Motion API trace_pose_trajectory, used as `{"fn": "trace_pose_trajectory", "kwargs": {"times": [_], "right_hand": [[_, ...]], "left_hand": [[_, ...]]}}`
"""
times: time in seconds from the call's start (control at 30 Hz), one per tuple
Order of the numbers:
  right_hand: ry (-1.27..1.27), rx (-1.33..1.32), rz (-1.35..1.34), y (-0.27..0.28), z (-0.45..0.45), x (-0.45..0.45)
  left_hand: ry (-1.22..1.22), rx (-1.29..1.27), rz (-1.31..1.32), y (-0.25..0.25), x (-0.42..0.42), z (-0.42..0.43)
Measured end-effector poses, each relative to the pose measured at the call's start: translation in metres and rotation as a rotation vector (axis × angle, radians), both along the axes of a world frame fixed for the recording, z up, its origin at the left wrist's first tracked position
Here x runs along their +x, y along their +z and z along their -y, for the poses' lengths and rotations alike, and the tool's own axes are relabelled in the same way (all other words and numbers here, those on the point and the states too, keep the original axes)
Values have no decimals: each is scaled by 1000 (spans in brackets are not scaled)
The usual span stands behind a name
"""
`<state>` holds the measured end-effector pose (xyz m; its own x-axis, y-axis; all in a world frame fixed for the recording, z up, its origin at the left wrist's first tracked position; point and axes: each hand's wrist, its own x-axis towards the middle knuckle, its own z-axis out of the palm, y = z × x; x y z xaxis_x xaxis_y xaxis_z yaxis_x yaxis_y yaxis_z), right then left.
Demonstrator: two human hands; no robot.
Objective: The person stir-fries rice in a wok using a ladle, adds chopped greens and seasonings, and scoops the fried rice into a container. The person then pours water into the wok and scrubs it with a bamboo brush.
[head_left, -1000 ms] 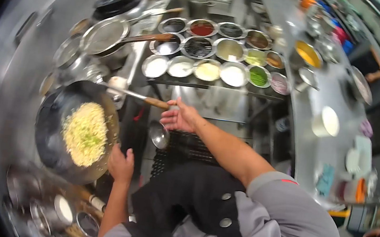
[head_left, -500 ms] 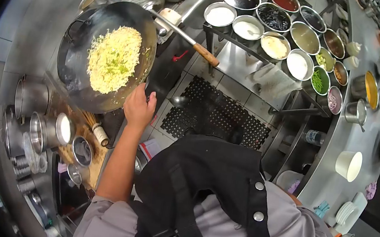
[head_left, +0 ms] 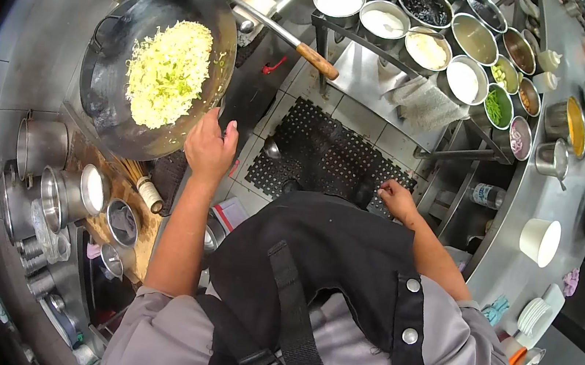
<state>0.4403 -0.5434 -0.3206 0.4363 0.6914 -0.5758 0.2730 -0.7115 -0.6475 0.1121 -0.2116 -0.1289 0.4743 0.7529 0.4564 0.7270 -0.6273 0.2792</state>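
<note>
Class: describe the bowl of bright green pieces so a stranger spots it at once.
Right of the dark wok, find the long bowl stand. In its front row, look between a white-filled bowl and the bowl of pinkish pieces. The target bowl alone is vivid green inside.

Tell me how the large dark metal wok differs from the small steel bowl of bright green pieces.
Size: the large dark metal wok is far wider than the small steel bowl of bright green pieces.
Contents: the wok holds a pale yellow heap flecked with green; the bowl, only the green pieces.
Contact: the left hand is at the wok's rim; neither hand touches the bowl.
Both are round and open-topped.
</note>
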Motion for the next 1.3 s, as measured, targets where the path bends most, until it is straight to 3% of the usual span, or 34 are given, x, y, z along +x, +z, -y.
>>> {"fn": "trace_pose_trajectory", "kwargs": {"times": [0.07, 0.1, 0.2, 0.3, 0.47, 0.53, 0.6, 0.67, 0.7, 0.73, 0.9, 1.03, 1.3], "right_hand": [[63, -161, 19, 6, 9, -10], [159, -123, 138, -22, 29, -9], [139, -188, 59, -47, 82, -11], [-147, -69, -116, -244, 203, 14], [-310, 35, -351, -294, 244, 34], [-350, 59, -408, -287, 240, 37], [-197, -10, -143, -242, 198, 34], [-30, -183, -6, -126, 137, 20], [58, -266, 60, -41, 91, 7], [60, -266, 60, -26, 76, 3], [54, -207, 153, -18, 57, -12], [59, -203, 148, -26, 71, -31], [-63, -214, -41, -70, 144, -43]], "left_hand": [[-10, 4, 3, 0, -1, -1], [-21, 7, 9, 0, -1, -1], [-33, -24, 13, 0, -3, -2], [-49, -21, 26, 3, -3, -1], [-27, -57, 9, 5, -3, -1], [-29, -49, 19, 4, -3, 0], [-17, -74, 16, 4, -3, 0], [-11, -79, 17, 4, -3, 1], [-8, -84, 18, 4, -3, 0], [-7, -84, 18, 2, -4, 0], [-58, 13, 39, -2, -6, -3], [-62, -88, 7, 2, -9, -3], [-43, -34, -39, -1, -8, -1]]}}
